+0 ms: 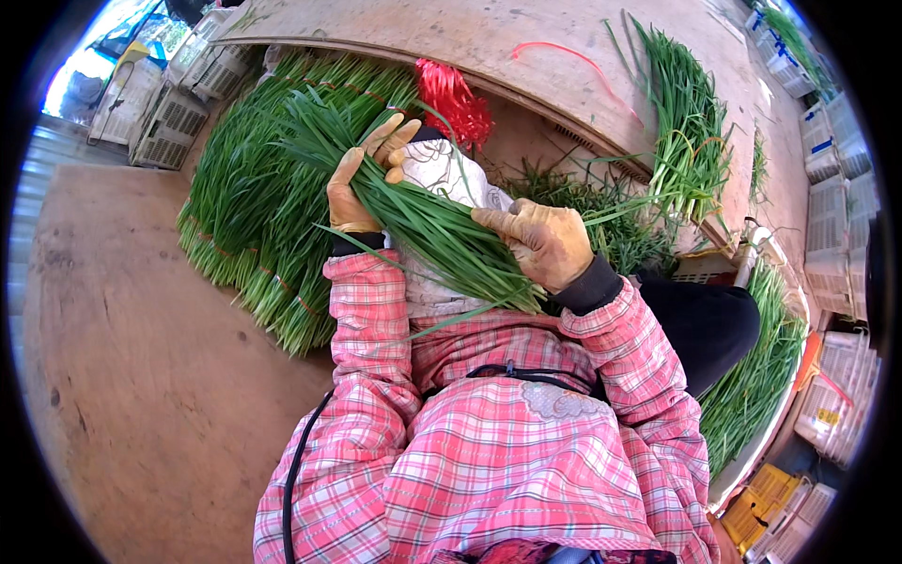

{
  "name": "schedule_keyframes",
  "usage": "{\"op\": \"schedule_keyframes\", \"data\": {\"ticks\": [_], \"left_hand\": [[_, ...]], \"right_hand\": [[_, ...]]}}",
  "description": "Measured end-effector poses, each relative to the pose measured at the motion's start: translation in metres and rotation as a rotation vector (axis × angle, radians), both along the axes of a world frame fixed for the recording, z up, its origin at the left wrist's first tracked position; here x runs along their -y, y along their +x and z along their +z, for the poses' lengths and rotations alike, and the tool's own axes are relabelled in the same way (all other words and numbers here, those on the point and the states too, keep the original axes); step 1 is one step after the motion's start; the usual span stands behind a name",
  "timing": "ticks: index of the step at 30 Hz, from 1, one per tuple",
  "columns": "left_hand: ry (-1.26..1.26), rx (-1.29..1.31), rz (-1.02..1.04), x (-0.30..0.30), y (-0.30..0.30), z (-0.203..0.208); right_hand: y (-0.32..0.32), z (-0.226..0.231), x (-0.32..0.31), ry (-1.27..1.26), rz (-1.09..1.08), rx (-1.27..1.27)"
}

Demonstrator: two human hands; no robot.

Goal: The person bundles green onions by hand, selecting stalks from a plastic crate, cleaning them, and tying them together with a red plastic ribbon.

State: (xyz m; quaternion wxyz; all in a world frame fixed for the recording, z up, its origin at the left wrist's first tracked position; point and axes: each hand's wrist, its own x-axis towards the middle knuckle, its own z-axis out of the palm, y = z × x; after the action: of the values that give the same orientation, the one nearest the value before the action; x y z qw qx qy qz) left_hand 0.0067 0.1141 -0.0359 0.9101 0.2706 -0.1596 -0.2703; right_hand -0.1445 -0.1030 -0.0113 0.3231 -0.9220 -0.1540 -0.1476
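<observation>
A loose bunch of Chinese chives (442,230) lies slantwise across my lap, over a whitish cloth (437,167). My left hand (365,179), in a tan glove, cradles its upper left part between thumb and bent fingers. At its lower right part is my gloved right hand (545,246), fingers curled and the index finger laid against the blades. What its other fingers grip is hidden. Beyond my left hand stands a big pile of chive bundles (272,188) with red ties, pale stems toward me.
A wooden board (376,28) crosses the far side, bearing another chive bunch (691,122) and a red strip (583,61). Red ties (451,103) hang at its edge. Loose trimmings (611,216) lie below. A container of chives (752,376) stands right; plastic crates (832,235) line the sides.
</observation>
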Motion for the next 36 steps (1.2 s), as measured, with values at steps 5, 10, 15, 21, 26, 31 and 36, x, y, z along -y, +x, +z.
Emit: {"op": "schedule_keyframes", "data": {"ticks": [5,10,15,21,26,31,36], "left_hand": [[-0.061,-0.059,0.021,-0.005,0.008,-0.015],[0.005,-0.034,-0.007,-0.006,0.010,-0.014],[0.018,-0.028,-0.049,-0.001,0.007,-0.008],[-0.038,0.034,-0.018,-0.001,0.007,-0.011],[-0.095,-0.089,-0.018,-0.005,0.008,-0.019],[-0.059,-0.076,0.006,-0.003,0.005,-0.015],[-0.037,-0.085,0.030,-0.004,0.004,-0.014]], "right_hand": [[0.004,0.003,-0.006,0.161,-0.061,0.086],[0.011,0.013,-0.013,0.356,0.007,0.242],[0.015,0.014,-0.023,0.198,0.027,0.157],[0.003,-0.001,-0.011,0.197,0.021,0.028],[0.009,0.010,-0.011,0.312,-0.151,0.124],[0.036,0.014,0.013,0.755,-0.179,0.062],[0.054,0.046,0.048,0.786,-0.238,-0.273]]}}
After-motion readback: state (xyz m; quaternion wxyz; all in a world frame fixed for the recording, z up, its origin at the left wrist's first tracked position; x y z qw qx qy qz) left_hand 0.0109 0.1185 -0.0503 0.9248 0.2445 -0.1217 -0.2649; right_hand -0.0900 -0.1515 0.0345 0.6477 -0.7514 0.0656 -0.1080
